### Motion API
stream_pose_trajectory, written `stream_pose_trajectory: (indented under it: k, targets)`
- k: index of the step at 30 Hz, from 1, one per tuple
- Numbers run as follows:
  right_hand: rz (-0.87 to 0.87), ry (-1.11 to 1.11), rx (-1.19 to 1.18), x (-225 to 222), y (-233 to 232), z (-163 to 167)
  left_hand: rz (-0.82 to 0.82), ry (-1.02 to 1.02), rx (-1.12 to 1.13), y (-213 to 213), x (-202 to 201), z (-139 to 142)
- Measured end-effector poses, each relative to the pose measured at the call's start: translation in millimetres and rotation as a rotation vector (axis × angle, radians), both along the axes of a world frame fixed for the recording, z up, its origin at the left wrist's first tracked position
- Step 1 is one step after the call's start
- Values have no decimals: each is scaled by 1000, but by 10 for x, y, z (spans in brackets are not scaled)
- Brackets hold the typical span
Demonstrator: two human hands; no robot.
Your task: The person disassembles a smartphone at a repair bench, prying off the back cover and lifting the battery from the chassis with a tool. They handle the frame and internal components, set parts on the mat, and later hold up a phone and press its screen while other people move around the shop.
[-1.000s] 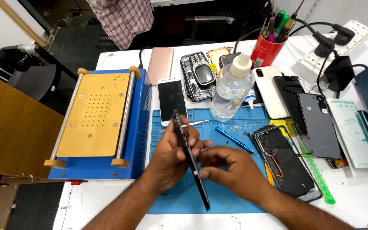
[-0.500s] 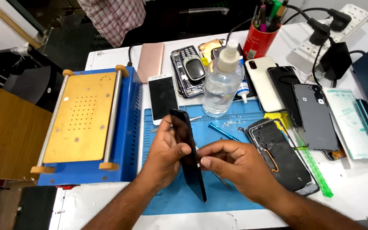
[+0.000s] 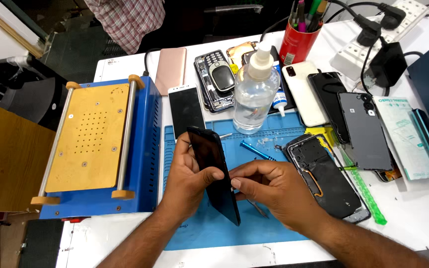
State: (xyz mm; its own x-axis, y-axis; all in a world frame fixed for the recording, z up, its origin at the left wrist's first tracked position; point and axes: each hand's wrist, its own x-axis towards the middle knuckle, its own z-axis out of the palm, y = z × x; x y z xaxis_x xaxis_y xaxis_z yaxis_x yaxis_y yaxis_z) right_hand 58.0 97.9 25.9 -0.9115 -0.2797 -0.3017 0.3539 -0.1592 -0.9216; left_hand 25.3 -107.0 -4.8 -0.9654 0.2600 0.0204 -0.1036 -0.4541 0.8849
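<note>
My left hand (image 3: 187,181) grips a black phone screen (image 3: 214,171) by its edge and holds it tilted over the blue work mat (image 3: 274,144). My right hand (image 3: 271,191) pinches the screen's right edge, fingertip against my left thumb. A thin metal tool (image 3: 258,209) shows under my right hand, and I cannot tell whether the fingers hold it. An opened phone frame (image 3: 326,178) lies on the mat just right of my right hand.
A blue heating machine with a tan plate (image 3: 93,139) stands at left. Behind the mat are a clear bottle (image 3: 255,94), a white phone (image 3: 186,109), a keypad phone (image 3: 221,77), a red pen cup (image 3: 299,44), several phones and back covers (image 3: 363,129), and a power strip (image 3: 373,39). A blue screwdriver (image 3: 256,150) lies on the mat.
The screen has turned from edge-on toward me, so its dark face now shows. Both hands stayed in the same place on the mat.
</note>
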Motion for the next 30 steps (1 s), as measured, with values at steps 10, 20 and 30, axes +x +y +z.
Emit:
stream_pose_trajectory:
  k: [10,20,30]
  targets:
    - [1,4,53,35,-39,74,13,-72,-54,-49,40,113]
    - [-6,13,4,45,-35,81,17,-41,-91,-34,63,187]
    - [-10,-28,-7,48,28,98,-15,-32,-84,11,46,167]
